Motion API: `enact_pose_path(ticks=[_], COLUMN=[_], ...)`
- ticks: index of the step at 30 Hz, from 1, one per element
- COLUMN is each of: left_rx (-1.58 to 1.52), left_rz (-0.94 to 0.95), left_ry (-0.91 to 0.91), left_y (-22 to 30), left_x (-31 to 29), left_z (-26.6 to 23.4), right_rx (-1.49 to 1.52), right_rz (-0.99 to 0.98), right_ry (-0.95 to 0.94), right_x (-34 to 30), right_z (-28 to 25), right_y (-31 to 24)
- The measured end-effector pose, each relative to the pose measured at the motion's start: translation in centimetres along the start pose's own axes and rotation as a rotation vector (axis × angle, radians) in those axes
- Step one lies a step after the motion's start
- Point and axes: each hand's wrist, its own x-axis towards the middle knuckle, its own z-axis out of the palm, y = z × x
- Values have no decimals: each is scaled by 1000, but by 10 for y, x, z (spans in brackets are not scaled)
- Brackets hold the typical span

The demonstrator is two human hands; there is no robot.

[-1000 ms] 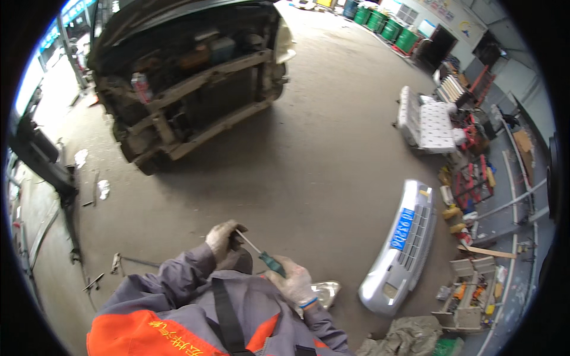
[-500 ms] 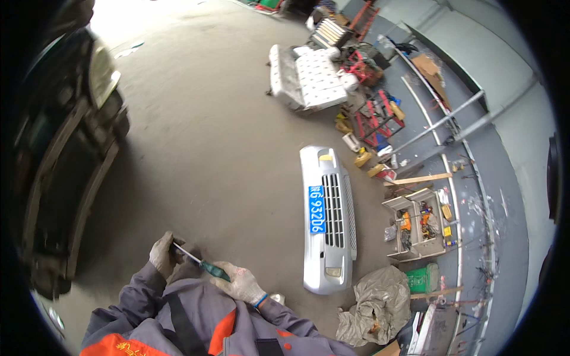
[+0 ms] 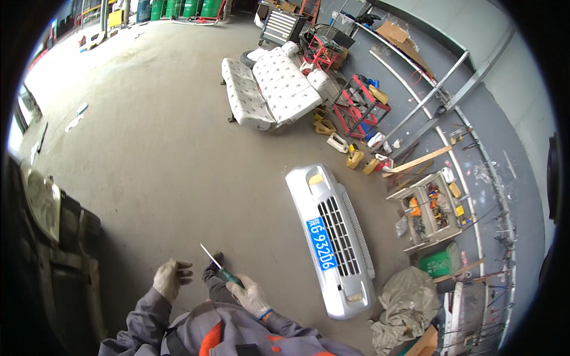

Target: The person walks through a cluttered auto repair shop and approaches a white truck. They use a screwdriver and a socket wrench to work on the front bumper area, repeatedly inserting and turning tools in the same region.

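Note:
A screwdriver with a dark green handle and a slim metal shaft points up and to the left. Around its handle my gloved right hand is closed. Left of the shaft, my gloved left hand holds nothing, its fingers apart and off the tool. To the right on the floor lies a silver car bumper with a black grille and a blue licence plate.
The front of a vehicle with a headlight is at the left. A white patterned car seat stands farther off. Along the right wall are a parts crate, a crumpled grey cover, a green bin and several jugs.
My left hand has come away from the screwdriver's shaft, and its fingers have spread. My right hand still grips the handle. The view has turned, showing more of the far floor and green drums.

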Motion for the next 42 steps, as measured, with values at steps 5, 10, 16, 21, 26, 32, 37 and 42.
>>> enact_pose_path(ticks=[5, 10, 16, 21, 26, 32, 37, 42], left_rx=[-115, -190, -334, -106, 246, 858, 1071, 1064], left_rz=[61, 276, 113, 31, 81, 193, 34, -159], left_ry=[-97, -19, 220, 316, 153, -182, -61, 2], left_y=[93, 174, 197, 227, 316, 371, 311, 243], left_x=[104, 250, 456, 644, 820, 1001, 1121, 1215], left_z=[64, 112, 137, 189, 363, 579, 659, 764], right_rx=[-184, -494, -273, -503, -402, -369, -230, -398], right_rz=[-396, -583, -511, -81, 605, 981, 1114, 873], right_ry=[-121, -410, -409, -19, 193, 281, 190, 47], right_x=[183, 321, 507, 648, 700, 696, 781, 942], right_z=[-12, -24, -114, -260, -447, -530, -556, -727], right_y=[-113, -213, -184, -126, -8, 149, 225, 176])
